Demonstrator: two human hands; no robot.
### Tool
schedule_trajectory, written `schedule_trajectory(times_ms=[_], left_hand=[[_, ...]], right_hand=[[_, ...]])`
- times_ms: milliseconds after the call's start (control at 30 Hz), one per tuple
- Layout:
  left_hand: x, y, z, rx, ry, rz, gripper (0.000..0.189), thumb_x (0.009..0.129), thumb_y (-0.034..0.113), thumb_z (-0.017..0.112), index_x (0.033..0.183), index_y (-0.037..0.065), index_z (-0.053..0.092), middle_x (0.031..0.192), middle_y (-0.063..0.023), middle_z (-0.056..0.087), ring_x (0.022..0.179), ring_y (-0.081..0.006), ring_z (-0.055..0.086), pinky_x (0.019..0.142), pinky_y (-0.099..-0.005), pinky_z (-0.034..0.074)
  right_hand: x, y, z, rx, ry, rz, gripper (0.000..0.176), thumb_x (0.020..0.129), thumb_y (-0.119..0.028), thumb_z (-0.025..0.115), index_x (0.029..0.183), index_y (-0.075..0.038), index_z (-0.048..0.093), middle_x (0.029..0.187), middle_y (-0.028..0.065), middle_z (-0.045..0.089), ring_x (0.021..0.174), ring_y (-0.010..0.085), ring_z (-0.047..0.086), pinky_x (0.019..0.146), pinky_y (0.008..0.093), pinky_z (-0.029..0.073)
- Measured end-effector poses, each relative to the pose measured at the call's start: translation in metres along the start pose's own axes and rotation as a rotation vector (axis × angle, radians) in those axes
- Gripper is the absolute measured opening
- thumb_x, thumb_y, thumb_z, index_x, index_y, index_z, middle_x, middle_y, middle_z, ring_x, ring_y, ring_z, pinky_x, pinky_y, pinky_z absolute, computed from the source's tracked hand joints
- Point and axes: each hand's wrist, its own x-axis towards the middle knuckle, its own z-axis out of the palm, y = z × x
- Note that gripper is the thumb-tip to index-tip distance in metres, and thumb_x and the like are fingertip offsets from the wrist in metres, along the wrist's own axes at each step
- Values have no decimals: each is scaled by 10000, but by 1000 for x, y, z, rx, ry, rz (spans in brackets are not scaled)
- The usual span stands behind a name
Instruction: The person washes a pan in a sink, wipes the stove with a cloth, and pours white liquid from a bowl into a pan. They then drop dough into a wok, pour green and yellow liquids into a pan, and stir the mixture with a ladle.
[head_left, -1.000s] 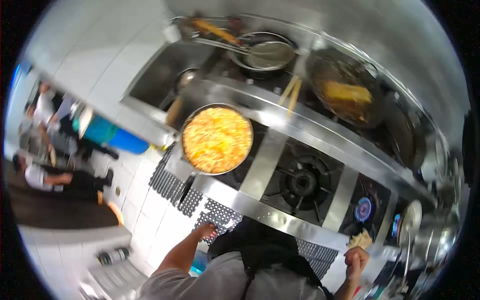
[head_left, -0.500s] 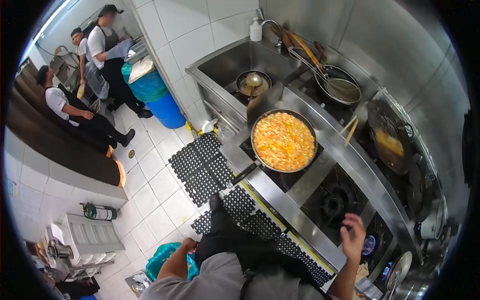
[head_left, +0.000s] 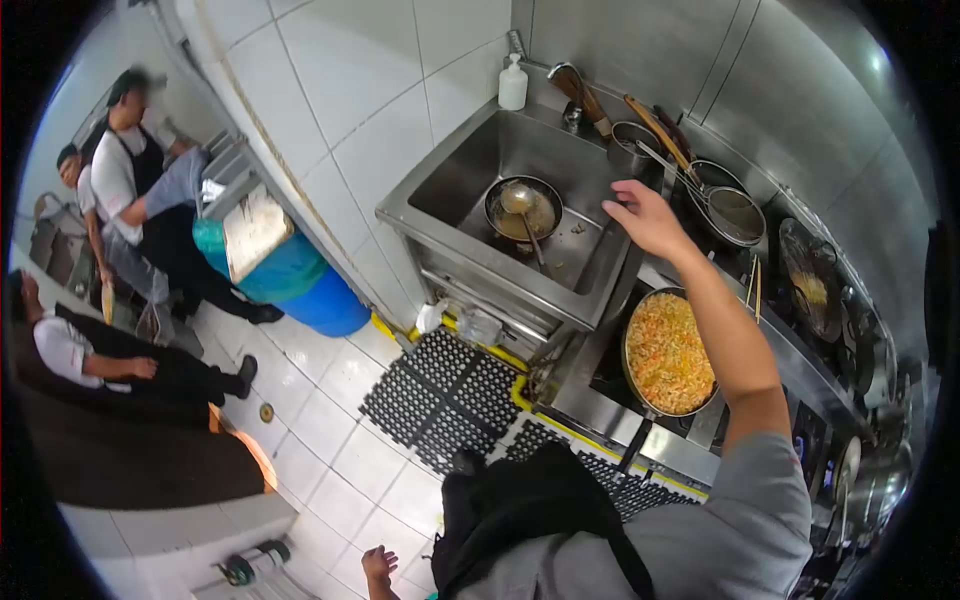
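My right hand (head_left: 645,218) is stretched out near the right edge of the sink (head_left: 402,212), fingers extended and nothing in them. Inside the sink sits a dark frying pan (head_left: 495,222), wet inside, with a metal ladle (head_left: 518,197) resting in it. Below my right forearm a large pan of orange-yellow chopped food (head_left: 668,355) stands on the stove, partly covered by the arm. My left hand (head_left: 379,565) hangs low over the tiled floor, fingers loosely apart and holding nothing.
Strainers (head_left: 736,214) and wooden-handled utensils lie behind the stove's raised edge. A soap bottle (head_left: 513,84) stands at the sink corner. Black mats (head_left: 440,395) cover the floor. Several people in aprons are at the left, near a blue bin (head_left: 330,300).
My right hand has swung from over the front burners to beside the sink. The view has shifted toward the sink, and my left hand hangs lower in the picture.
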Motion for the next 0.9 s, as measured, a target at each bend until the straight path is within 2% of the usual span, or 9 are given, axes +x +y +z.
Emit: schedule_trajectory(times_ms=[200, 300, 400, 500, 633, 667, 700, 767, 900], left_hand=[[16, 83, -54, -128, 52, -15, 369, 935, 297, 515, 1212, 54, 516, 993, -172, 634, 810, -304, 634, 659, -407, 521], [25, 82, -41, -125, 28, -12, 409, 950, 306, 541, 1280, 67, 513, 1086, -198, 634, 921, -326, 647, 728, -413, 555], [27, 118, -19, -109, -9, -1, 466, 960, 307, 545, 1290, -15, 474, 1100, -216, 624, 938, -307, 655, 736, -419, 581], [4, 163, 10, -91, 22, -13, 452, 956, 298, 537, 1274, -17, 476, 1077, -215, 628, 914, -307, 657, 720, -419, 574], [-17, 241, 34, -46, 53, -8, 433, 951, 285, 527, 1254, -21, 478, 1047, -215, 632, 882, -307, 659, 697, -420, 566], [-25, 260, 40, -34, 58, -10, 428, 950, 282, 524, 1248, -21, 478, 1039, -214, 633, 874, -307, 660, 691, -420, 564], [-29, 275, 43, -20, 63, -10, 423, 949, 279, 522, 1243, -22, 478, 1032, -214, 634, 866, -307, 661, 686, -420, 562], [-34, 309, 55, -2, 68, 0, 414, 946, 273, 517, 1233, -24, 479, 1017, -214, 636, 850, -307, 662, 675, -420, 557], [-22, 359, 81, 34, 50, 24, 395, 941, 260, 506, 1212, -27, 481, 987, -213, 641, 818, -307, 665, 652, -421, 549]], right_hand=[[158, 62, 64, 65, 13, 336, 672, 829, -461, 670, 1234, 58, 532, 1200, 225, 599, 1122, 315, 584, 950, 372, 453], [223, 93, 80, 486, -107, 579, 718, 853, -482, 646, 1317, 38, 477, 1325, 222, 499, 1253, 330, 469, 1030, 438, 383], [297, 139, 104, 917, 109, 638, 951, 835, -512, 652, 1499, -25, 178, 1534, 263, 156, 1375, 402, 276, 1129, 456, 232], [372, 198, 126, 1131, 347, 699, 955, 838, -504, 649, 1503, -24, 160, 1550, 257, 96, 1393, 409, 230, 1145, 456, 190], [462, 271, 153, 1475, 567, 825, 869, 876, -443, 599, 1493, -36, 142, 1489, 227, 244, 1337, 386, 319, 1123, 467, 235], [477, 282, 163, 1660, 637, 611, 758, 878, -396, 592, 1444, -21, 253, 1318, 194, 446, 1209, 310, 439, 1040, 455, 333], [481, 274, 162, 1659, 639, 631, 758, 878, -396, 592, 1444, -21, 253, 1318, 194, 446, 1209, 310, 439, 1040, 455, 333], [491, 249, 150, 1741, 973, 932, 570, 894, -316, 574, 1348, 4, 450, 1275, 104, 532, 1147, 241, 501, 1006, 392, 339], [515, 214, 169, 1441, 1100, 706, 351, 898, -298, 549, 1129, -38, 594, 1045, 79, 569, 934, 207, 529, 864, 385, 419]])
